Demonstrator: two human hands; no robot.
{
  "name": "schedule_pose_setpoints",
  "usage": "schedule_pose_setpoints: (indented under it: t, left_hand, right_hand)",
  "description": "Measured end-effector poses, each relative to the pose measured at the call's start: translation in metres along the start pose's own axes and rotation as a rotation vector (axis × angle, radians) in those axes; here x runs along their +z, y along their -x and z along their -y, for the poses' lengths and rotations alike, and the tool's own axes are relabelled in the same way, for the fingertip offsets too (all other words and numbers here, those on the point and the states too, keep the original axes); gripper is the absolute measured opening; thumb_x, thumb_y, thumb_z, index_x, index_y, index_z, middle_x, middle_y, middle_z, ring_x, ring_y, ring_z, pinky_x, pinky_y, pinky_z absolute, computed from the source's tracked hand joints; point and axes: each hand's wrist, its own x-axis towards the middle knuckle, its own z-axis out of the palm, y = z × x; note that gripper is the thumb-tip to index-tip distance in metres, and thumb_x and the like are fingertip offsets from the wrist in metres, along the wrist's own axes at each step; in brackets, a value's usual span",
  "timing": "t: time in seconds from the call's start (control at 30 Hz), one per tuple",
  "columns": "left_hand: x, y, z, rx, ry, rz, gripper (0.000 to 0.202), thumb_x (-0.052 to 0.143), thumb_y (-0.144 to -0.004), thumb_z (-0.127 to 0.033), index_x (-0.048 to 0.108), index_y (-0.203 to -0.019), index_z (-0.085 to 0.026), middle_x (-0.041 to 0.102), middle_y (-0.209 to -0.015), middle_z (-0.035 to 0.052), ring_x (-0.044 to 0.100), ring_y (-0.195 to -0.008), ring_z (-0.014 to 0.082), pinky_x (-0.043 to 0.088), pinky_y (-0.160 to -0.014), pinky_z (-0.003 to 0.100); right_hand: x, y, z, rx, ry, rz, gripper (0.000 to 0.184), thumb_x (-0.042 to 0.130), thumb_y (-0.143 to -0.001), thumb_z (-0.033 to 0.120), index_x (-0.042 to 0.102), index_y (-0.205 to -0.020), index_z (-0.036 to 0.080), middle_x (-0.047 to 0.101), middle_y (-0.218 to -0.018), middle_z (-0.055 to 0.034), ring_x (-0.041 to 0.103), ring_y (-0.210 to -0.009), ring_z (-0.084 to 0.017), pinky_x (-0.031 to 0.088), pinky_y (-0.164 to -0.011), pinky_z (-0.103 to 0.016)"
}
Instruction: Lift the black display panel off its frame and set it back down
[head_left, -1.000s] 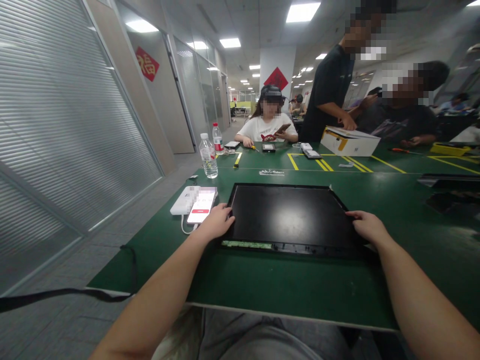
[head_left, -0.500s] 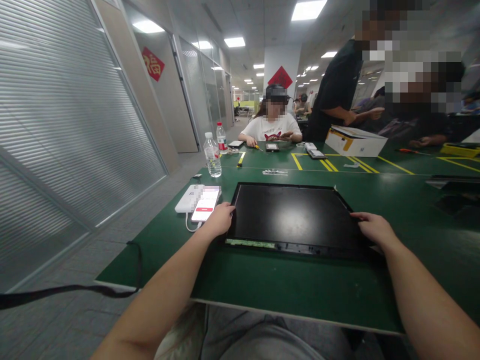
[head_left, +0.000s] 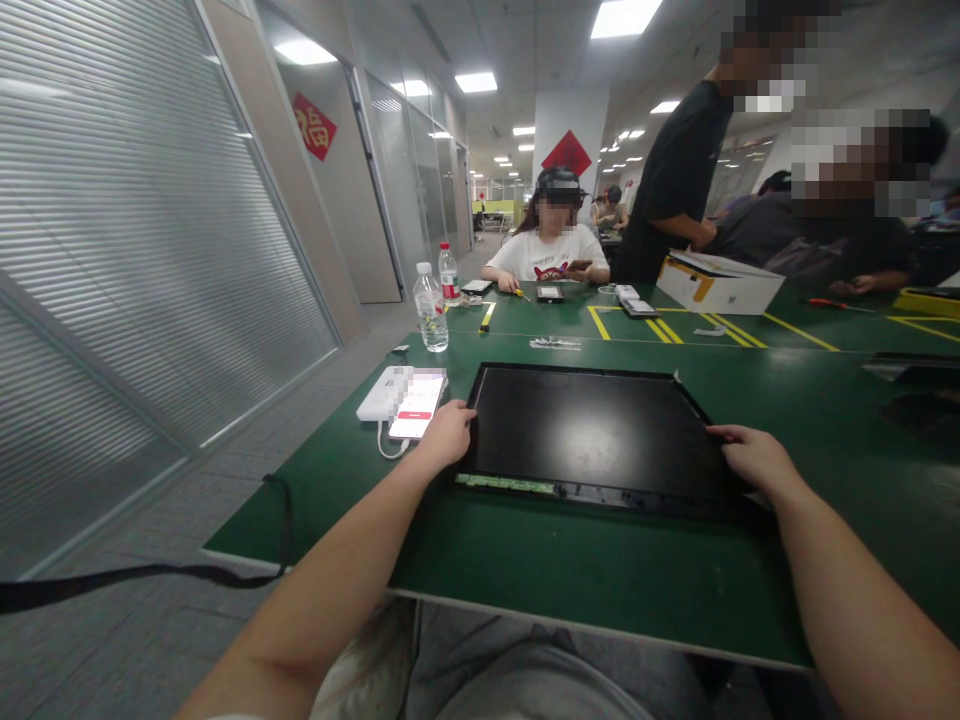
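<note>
A black display panel (head_left: 592, 425) in a thin dark frame lies face up on the green table (head_left: 585, 560) in front of me. A strip of green circuit board (head_left: 506, 484) shows along its near edge at the left. My left hand (head_left: 450, 430) grips the panel's left edge, thumb on top and the other fingers mostly hidden. On the opposite side my right hand (head_left: 754, 460) is closed on the right edge. A lit phone (head_left: 417, 405) with a white cable lies just beyond my left hand.
A white power bank (head_left: 382, 393) sits against the phone, with water bottles (head_left: 431, 310) behind. Small metal parts (head_left: 555, 344) lie beyond the panel. A white box (head_left: 720, 285) stands at the far right. Across the table, a seated person (head_left: 553, 240) works with a screwdriver near small devices.
The whole view has shifted slightly to the right. Both hands keep their hold on the panel's edges, and the panel looks unmoved on the table.
</note>
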Motion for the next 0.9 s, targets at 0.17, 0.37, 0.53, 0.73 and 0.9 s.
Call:
schedule_pose_setpoints:
  t: [0.17,0.37,0.53,0.73,0.9]
  left_hand:
    - [0.001,-0.001,-0.001,-0.022,0.016,-0.006,0.048,0.048,-0.089,-0.003,0.08,-0.124,-0.011,0.07,-0.137,0.0183,0.066,-0.129,0.0317,0.049,-0.117,0.041]
    - [0.004,-0.001,0.002,-0.036,0.078,-0.052,0.047,0.05,-0.089,-0.002,0.073,-0.13,-0.007,0.07,-0.133,0.0214,0.065,-0.13,0.0325,0.048,-0.117,0.043]
    - [0.011,-0.003,0.004,-0.079,0.071,-0.07,0.043,0.05,-0.091,-0.004,0.069,-0.13,-0.001,0.063,-0.143,0.0281,0.059,-0.138,0.0354,0.044,-0.12,0.046]
    - [0.014,-0.007,0.011,-0.081,0.094,-0.066,0.035,0.051,-0.092,-0.008,0.076,-0.114,-0.001,0.058,-0.15,0.0302,0.053,-0.145,0.0392,0.039,-0.125,0.049]
    - [0.015,-0.01,0.013,-0.07,0.147,-0.076,0.042,0.05,-0.089,-0.005,0.075,-0.123,-0.004,0.065,-0.144,0.0252,0.06,-0.138,0.0344,0.041,-0.124,0.043]
  right_hand:
    - [-0.001,-0.001,0.001,-0.002,0.015,0.002,0.054,0.055,-0.069,0.008,0.081,-0.115,0.018,0.077,-0.109,-0.012,0.069,-0.09,-0.023,0.05,-0.075,-0.03]
    - [-0.003,0.0,0.002,0.011,0.027,0.016,0.055,0.056,-0.069,0.009,0.08,-0.117,0.02,0.076,-0.107,-0.0111,0.068,-0.085,-0.021,0.049,-0.07,-0.027]
    - [-0.005,0.003,0.005,0.03,0.044,0.038,0.058,0.056,-0.07,0.009,0.079,-0.122,0.018,0.076,-0.111,-0.0124,0.066,-0.08,-0.019,0.046,-0.066,-0.027]
    - [-0.006,0.007,0.008,0.019,0.052,0.035,0.058,0.055,-0.073,0.009,0.079,-0.125,0.016,0.076,-0.118,-0.0137,0.068,-0.089,-0.021,0.048,-0.071,-0.028]
    - [-0.007,0.006,0.008,0.014,0.07,0.036,0.057,0.055,-0.072,0.009,0.08,-0.123,0.018,0.077,-0.115,-0.0119,0.069,-0.092,-0.021,0.049,-0.074,-0.028]
